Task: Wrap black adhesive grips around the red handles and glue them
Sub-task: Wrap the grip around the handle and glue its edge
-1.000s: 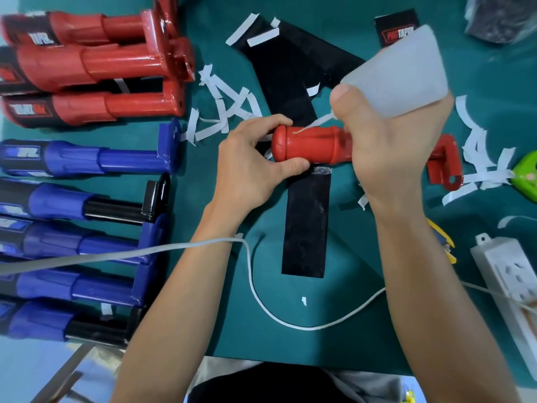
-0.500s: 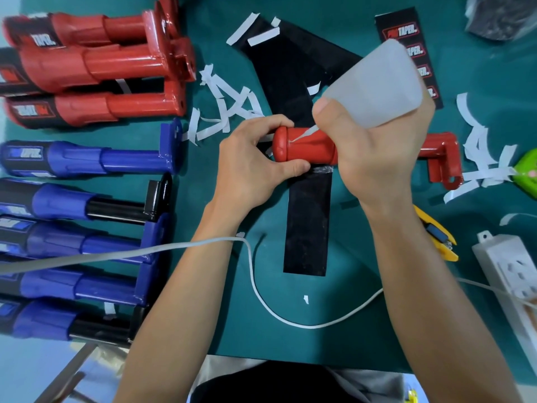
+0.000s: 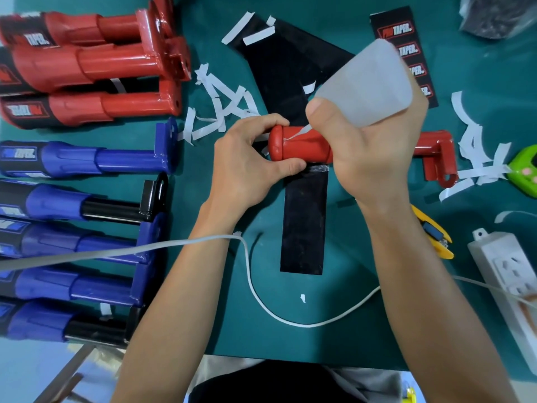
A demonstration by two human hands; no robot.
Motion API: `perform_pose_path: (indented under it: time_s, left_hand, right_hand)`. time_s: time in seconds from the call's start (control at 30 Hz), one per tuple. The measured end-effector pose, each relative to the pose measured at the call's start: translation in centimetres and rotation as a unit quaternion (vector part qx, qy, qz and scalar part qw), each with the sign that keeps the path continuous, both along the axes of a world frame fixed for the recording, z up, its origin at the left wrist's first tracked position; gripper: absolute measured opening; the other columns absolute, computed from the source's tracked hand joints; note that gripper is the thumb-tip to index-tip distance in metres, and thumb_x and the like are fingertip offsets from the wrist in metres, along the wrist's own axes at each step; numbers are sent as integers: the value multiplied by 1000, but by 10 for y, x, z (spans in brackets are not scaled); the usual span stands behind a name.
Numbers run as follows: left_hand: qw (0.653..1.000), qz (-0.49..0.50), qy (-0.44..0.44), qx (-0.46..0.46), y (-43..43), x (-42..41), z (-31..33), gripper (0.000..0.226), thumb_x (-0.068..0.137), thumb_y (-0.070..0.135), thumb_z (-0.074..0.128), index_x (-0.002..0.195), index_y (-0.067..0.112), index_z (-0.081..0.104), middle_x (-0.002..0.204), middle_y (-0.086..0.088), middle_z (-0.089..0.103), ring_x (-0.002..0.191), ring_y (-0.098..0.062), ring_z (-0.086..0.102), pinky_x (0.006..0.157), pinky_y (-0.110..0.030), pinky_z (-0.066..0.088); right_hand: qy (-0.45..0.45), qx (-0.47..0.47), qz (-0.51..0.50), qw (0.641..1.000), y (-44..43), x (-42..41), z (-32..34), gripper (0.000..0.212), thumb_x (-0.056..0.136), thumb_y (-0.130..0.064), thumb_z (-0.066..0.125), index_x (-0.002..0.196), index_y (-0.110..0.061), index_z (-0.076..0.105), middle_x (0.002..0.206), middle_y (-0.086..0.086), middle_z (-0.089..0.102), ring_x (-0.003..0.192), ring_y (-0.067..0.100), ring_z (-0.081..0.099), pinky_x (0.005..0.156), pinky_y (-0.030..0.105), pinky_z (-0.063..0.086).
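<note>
While the green mat (image 3: 334, 298) lies strewn with white paper strips (image 3: 220, 109), the red handle (image 3: 302, 146) sits mid-mat, across the top of a black grip strip (image 3: 303, 228). Right hand (image 3: 374, 158) grasps the tipped-down glue bottle (image 3: 366, 88). Left hand (image 3: 244, 167) clutches the handle's rounded end. And the nozzle (image 3: 299, 133) is touching red!

the red handle (image 3: 302, 145) looks like smooth glossy plastic, the black grip strip (image 3: 303, 225) at its 6 o'clock faintly shiny, the squeeze bottle (image 3: 369, 82) frosted translucent plastic, the desk (image 3: 348, 330) matt teal.
</note>
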State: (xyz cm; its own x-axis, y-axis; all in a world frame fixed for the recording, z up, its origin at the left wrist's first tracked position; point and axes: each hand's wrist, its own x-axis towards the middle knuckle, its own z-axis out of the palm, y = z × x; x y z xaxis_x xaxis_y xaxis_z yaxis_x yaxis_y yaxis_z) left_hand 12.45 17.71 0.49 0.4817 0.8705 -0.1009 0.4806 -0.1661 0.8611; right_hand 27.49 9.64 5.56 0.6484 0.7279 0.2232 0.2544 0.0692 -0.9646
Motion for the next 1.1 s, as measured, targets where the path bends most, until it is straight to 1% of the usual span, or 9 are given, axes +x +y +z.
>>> perform_pose_path:
  time_s: [0.27, 0.4, 0.47, 0.57, 0.7, 0.83, 0.9, 1.0, 1.1]
  left_hand:
    - [1000, -4, 1, 0, 0, 0, 0, 62, 57, 34, 99, 114, 37, 74, 117, 14, 71, 104, 2, 66, 96, -24, 54]
    - [1000, -5, 3, 2, 0, 0, 0, 62, 58, 35, 99, 114, 37, 73, 116, 15, 71, 104, 3, 66, 96, -22, 53]
    - [1000, -6, 3, 2, 0, 0, 0, 62, 58, 34, 99, 114, 37, 73, 117, 14, 70, 105, 2, 66, 97, -23, 53]
    - [1000, -5, 4, 4, 0, 0, 0, 62, 58, 35, 99, 114, 39, 73, 118, 14, 70, 106, 2, 65, 96, -21, 52]
    - [1000, -9, 5, 4, 0, 0, 0, 63, 58, 34, 99, 116, 36, 73, 119, 13, 70, 107, 0, 66, 98, -24, 53]
    - [1000, -6, 1, 4, 0, 0, -2, 63, 57, 31, 100, 115, 34, 74, 117, 12, 71, 106, 2, 65, 96, -17, 50]
    - [1000, -8, 1, 5, 0, 0, -1, 63, 57, 31, 100, 115, 33, 74, 117, 11, 71, 106, 2, 65, 96, -16, 50]
    - [1000, -9, 0, 5, 1, 0, -1, 63, 58, 31, 100, 115, 33, 74, 117, 11, 71, 106, 1, 65, 97, -19, 51]
    - [1000, -10, 2, 7, -1, 0, -1, 64, 57, 32, 100, 116, 34, 74, 117, 11, 71, 106, 1, 65, 98, -21, 52]
  right_hand:
    - [-2, -8, 0, 1000, 0, 1, 0, 25, 86, -7, 80, 100, 9, 66, 92, 21, 67, 85, 34, 67, 74, 45, 57]
    - [-10, -5, 10, 1000, 0, 2, 0, 24, 87, -6, 79, 95, 10, 63, 88, 26, 63, 81, 38, 64, 70, 48, 55]
    - [-10, -6, 15, 1000, 0, 3, -1, 24, 87, -8, 79, 96, 9, 65, 88, 24, 65, 82, 38, 64, 72, 50, 55]
    - [-6, -9, 12, 1000, 1, 3, -1, 23, 87, -9, 79, 95, 7, 65, 89, 23, 66, 83, 38, 65, 73, 50, 55]
    - [2, -6, 1, 1000, 0, 2, 1, 21, 85, -10, 81, 97, -2, 65, 90, 21, 66, 85, 36, 66, 73, 46, 57]
    - [10, -6, 7, 1000, 0, 2, 0, 25, 85, -8, 80, 95, 7, 64, 89, 26, 64, 83, 39, 65, 73, 51, 56]
    - [9, -9, 5, 1000, -1, 3, 0, 26, 85, -10, 81, 96, 7, 64, 90, 25, 65, 84, 40, 65, 74, 52, 56]
    - [3, -15, 8, 1000, 0, 3, 0, 25, 85, -9, 80, 94, 9, 64, 88, 26, 65, 82, 40, 64, 72, 50, 55]
    - [17, -12, 14, 1000, 0, 2, 2, 21, 86, -6, 79, 96, 7, 65, 89, 23, 66, 83, 37, 66, 73, 42, 58]
